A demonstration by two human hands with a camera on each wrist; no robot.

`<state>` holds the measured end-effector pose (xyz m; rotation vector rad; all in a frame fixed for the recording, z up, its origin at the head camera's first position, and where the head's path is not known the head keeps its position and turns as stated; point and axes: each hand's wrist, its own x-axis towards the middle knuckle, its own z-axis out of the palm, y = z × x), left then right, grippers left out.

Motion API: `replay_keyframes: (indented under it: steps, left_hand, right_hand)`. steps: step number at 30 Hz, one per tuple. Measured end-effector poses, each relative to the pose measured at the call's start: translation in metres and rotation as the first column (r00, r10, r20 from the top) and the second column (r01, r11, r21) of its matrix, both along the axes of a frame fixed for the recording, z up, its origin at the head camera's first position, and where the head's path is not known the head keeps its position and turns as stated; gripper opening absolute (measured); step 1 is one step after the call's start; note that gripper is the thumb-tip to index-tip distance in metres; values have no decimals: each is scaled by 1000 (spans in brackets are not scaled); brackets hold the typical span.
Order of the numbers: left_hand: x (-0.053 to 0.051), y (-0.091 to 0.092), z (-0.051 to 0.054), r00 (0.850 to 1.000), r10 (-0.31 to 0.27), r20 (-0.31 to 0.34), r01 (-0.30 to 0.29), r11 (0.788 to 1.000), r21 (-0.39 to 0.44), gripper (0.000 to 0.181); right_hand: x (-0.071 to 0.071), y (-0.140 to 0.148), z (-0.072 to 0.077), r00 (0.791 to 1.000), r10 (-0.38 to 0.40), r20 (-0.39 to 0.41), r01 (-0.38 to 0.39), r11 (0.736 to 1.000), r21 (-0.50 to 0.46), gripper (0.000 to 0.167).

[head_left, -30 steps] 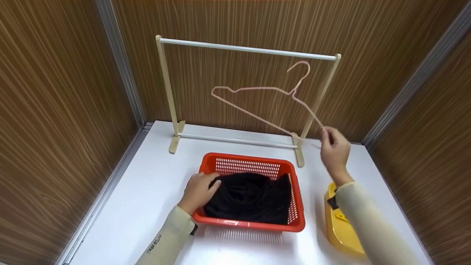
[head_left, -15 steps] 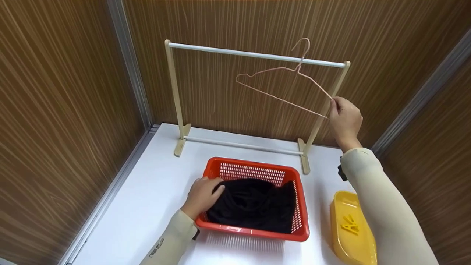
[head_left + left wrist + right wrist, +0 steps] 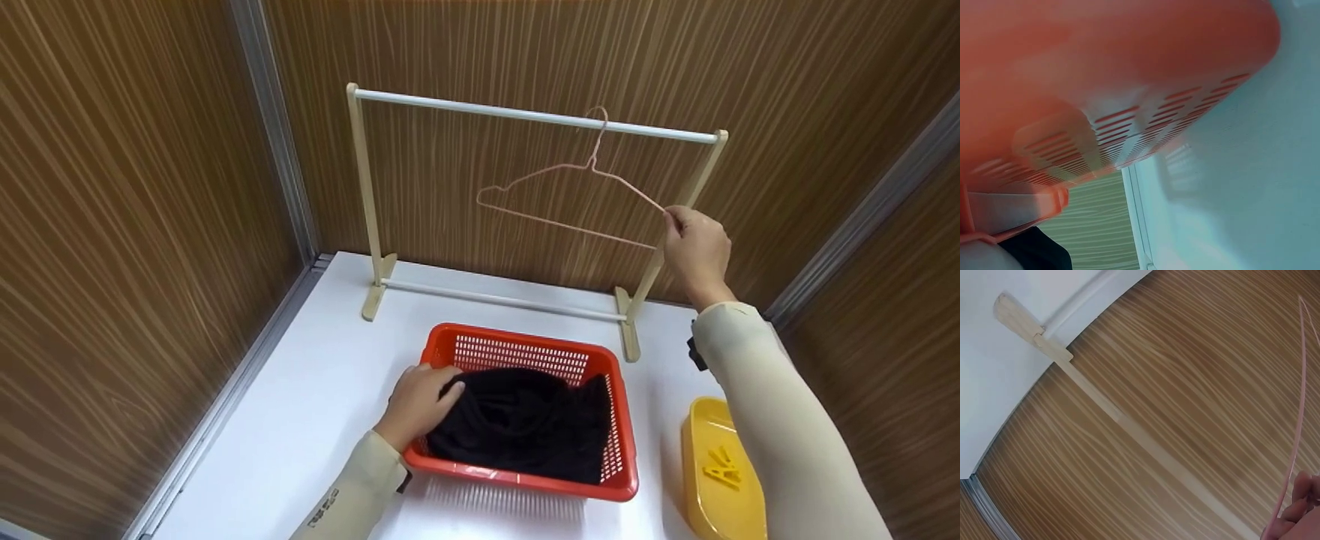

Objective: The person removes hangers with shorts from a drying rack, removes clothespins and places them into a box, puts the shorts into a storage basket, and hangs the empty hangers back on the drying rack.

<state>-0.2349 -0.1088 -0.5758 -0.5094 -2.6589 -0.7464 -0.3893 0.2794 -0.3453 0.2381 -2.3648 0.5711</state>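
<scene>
My right hand [image 3: 699, 247] pinches a pink wire clothes hanger [image 3: 566, 223] at its right corner. In the right wrist view, the hanger's thin bar [image 3: 1300, 399] runs up from the fingertips. The hook reaches over the white rail of a wooden-legged garment rack [image 3: 480, 111]; whether it bears on the rail I cannot tell. My left hand [image 3: 420, 403] rests over the left rim of a red plastic basket [image 3: 525, 491], thumb and forefinger apart at the edge of a black cloth [image 3: 517, 420]. Its other fingers are hidden. The left wrist view shows the basket's slotted outer wall [image 3: 1129, 56].
A yellow tray [image 3: 701, 480] with yellow clothespins [image 3: 722, 469] stands right of the basket, partly behind my right sleeve. Basket, tray and rack stand on a white tabletop [image 3: 300, 420]. Wood-grain walls [image 3: 465, 37] enclose the back and both sides.
My right hand has raised the hanger, then lowered it slightly, bringing its hook from in front of the rail to over it. My left hand stays at the basket; the head view has shifted slightly.
</scene>
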Motion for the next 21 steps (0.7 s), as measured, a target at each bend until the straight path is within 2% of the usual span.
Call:
replay_keyframes:
  steps: [4, 8, 12, 14, 18, 21]
  left_hand:
    - [-1, 4, 0, 1000, -9, 13, 9, 1000, 6, 28]
    - [-3, 5, -1, 1000, -20, -2, 20, 1000, 11, 27]
    - [-6, 6, -3, 999, -35, -38, 35, 999, 13, 22]
    - [-7, 5, -3, 999, -39, -28, 40, 999, 25, 22]
    - [-9, 4, -2, 999, -38, 22, 37, 998, 47, 24]
    - [-10, -1, -1, 999, -19, 46, 16, 999, 51, 26]
  right_hand:
    - [5, 9, -7, 998, 46, 51, -47, 999, 20, 30]
    - [11, 15, -13, 984, 95, 154, -102, 994, 39, 32]
    - [18, 21, -18, 962, 98, 255, -118, 991, 64, 36]
    - [22, 24, -22, 959, 91, 270, -112, 992, 63, 40]
    - [34, 27, -33, 979, 64, 193, -70, 997, 23, 45]
    - [45, 18, -42, 995, 75, 59, -72, 996, -51, 43]
